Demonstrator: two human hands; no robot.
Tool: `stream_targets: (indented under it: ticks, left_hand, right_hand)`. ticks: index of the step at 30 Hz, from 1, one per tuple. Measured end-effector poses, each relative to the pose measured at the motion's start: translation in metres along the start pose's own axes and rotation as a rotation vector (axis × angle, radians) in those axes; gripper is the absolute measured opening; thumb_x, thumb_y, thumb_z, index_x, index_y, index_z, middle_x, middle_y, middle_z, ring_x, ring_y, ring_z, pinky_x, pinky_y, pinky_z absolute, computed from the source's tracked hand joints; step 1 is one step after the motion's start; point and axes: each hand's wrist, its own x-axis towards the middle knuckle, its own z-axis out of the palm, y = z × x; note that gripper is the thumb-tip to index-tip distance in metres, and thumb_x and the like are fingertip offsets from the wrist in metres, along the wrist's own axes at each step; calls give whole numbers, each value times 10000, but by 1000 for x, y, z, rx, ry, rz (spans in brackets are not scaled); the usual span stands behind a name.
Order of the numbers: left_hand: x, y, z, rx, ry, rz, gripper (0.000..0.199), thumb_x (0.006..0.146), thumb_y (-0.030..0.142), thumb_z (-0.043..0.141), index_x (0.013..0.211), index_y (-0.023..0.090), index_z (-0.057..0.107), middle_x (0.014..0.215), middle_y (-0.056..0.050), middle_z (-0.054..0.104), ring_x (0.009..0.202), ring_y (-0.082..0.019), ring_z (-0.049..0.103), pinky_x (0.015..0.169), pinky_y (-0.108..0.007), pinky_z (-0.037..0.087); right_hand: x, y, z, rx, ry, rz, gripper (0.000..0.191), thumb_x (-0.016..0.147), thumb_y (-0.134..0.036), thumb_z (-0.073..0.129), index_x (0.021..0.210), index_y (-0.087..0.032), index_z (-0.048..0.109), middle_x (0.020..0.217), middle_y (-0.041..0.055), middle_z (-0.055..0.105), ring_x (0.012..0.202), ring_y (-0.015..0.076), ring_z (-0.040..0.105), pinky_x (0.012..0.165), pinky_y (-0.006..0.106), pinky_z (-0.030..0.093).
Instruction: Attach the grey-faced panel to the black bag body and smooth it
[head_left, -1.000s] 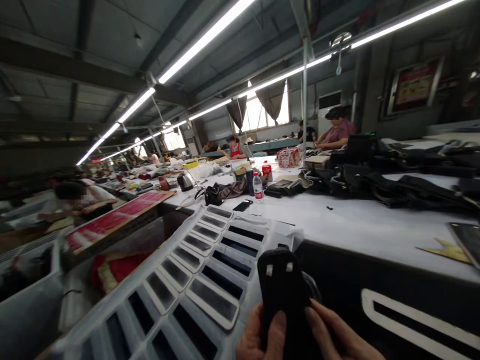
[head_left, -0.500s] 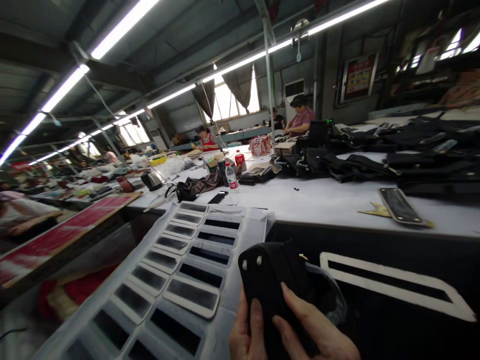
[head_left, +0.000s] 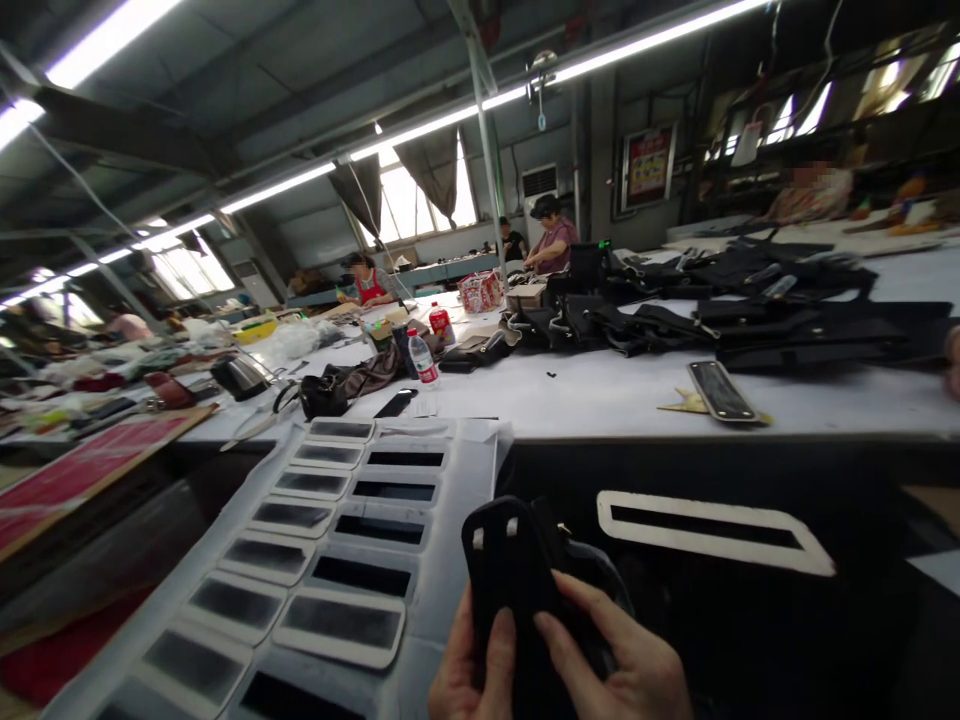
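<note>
Low in the head view, both my hands grip a black bag (head_left: 501, 560) whose rounded end faces me, with two small pale tabs near its top. My left hand (head_left: 474, 660) is closed around the left edge, thumb flat on the face. On the right side, my right hand (head_left: 619, 655) pinches the piece with thumb and fingers; part of the bag behind it is hidden. Left of my hands lies a pale sheet with several rounded frames with dark centres (head_left: 341, 625). A long white frame (head_left: 712, 530) rests to the right on a dark surface.
Across from me runs a long white table (head_left: 585, 395). It bears black bag pieces (head_left: 810, 325), a water bottle (head_left: 422, 360), a phone (head_left: 395, 403) and a dark panel with a pale rim (head_left: 721, 391). A red-topped board (head_left: 97, 455) lies left. Several people work farther back.
My view has swung to the right, so the table and frames appear farther left. Both hands keep their hold on the black bag, its end now turned more squarely toward me.
</note>
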Motion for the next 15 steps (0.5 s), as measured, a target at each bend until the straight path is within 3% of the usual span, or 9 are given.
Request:
stream_targets:
  ticks: [4,9,12,15]
  left_hand:
    - [2,5,7,131,-30,87,612,751,559,723,1264,237,638,1248,-61,690,1212,-259,608,972,-265,526]
    - [-1,7,12,243,-40,172,623,840,532,632,1392,259,533,1395,-67,585,1299,-278,535,1081,-345,463]
    - [-3,2,14,233,-63,156,649,852,550,605,1414,241,504,1457,-71,521,1360,-277,466,1115,-345,424]
    - [-3,-5,12,233,-74,108,689,852,587,592,1431,234,476,1464,-68,516,1374,-259,450,1132,-317,391]
  right_hand:
    - [9,4,-1,33,-4,98,348,894,-251,640,1242,-242,655,968,41,714,827,167,712,714,188,600]
    - [-3,5,11,120,55,123,381,903,-228,606,1280,-252,653,901,40,635,808,157,657,730,214,576]
    - [-10,7,15,145,109,135,398,902,-215,610,1295,-268,645,885,31,608,799,147,636,731,208,560]
    - [-11,10,12,144,82,86,452,890,-157,614,1323,-286,618,900,19,611,800,133,644,736,188,560]
